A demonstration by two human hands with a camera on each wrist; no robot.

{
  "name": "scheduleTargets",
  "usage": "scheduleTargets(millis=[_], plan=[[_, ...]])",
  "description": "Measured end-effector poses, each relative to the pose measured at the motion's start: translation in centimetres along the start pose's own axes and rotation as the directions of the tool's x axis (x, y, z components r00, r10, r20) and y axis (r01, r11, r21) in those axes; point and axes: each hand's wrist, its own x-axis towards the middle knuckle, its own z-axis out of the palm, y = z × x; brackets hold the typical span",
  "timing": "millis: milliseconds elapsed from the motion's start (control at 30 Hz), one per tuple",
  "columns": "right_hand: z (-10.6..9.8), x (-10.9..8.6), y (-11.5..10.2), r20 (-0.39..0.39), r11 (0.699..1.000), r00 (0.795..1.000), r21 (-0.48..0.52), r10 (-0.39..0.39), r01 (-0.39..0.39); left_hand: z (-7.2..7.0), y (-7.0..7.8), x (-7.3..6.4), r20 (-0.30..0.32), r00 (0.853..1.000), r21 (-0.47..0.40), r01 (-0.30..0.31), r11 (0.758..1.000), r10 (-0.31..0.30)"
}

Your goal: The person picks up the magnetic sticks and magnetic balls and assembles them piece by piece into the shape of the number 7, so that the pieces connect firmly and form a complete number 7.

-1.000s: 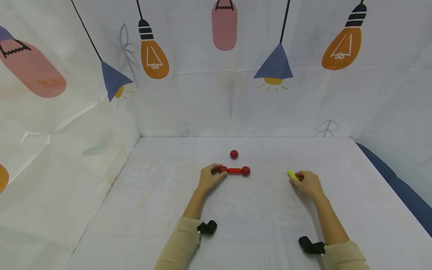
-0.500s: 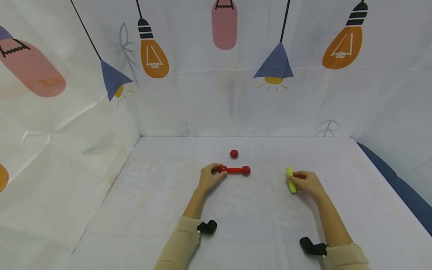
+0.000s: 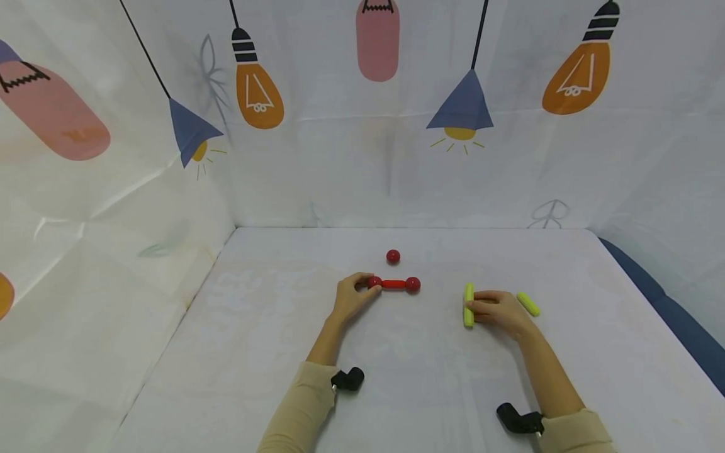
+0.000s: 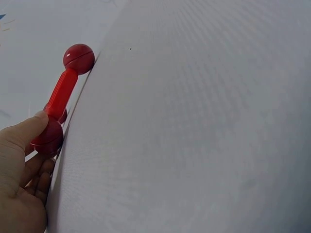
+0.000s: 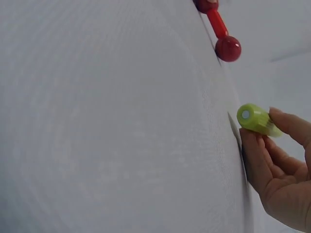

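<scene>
My left hand [image 3: 352,298] pinches the left ball [image 4: 47,138] of a red piece made of a short rod [image 3: 393,284] with a dark red ball at each end. The right-hand ball [image 3: 413,285] stays free of the fingers. Between thumb and fingertips, my right hand [image 3: 501,311] holds a yellow-green rod [image 3: 469,306], its length pointing away from me. A pale round spot shows in the rod's end in the right wrist view. A second yellow-green rod [image 3: 528,304] lies slanted on the table, just right of that hand.
A loose dark red ball [image 3: 393,257] sits behind the red piece on the white table [image 3: 419,377]. White sheeting with printed lamps [image 3: 461,107] hangs along the back and left edges. Dark blue material [image 3: 651,286] shows past the right edge.
My right hand has moved left with its yellow-green rod, which has turned from slanted to pointing straight away. The other rod has come into view behind the hand. My left hand keeps its place.
</scene>
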Motion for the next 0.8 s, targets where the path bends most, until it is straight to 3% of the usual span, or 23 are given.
scheduleTargets(millis=[167,800], plan=[[0.7,0.1,-0.2,0.042,1.000,0.999,0.012,-0.022,0.022,0.1,-0.1,0.1,-0.002,1.000,0.005,0.007,1.000,-0.007],[3.5,0.4,-0.4,0.062,0.997,0.997,0.059,-0.053,0.049,0.0,0.3,-0.1,0.007,1.000,0.028,0.014,1.000,-0.014]])
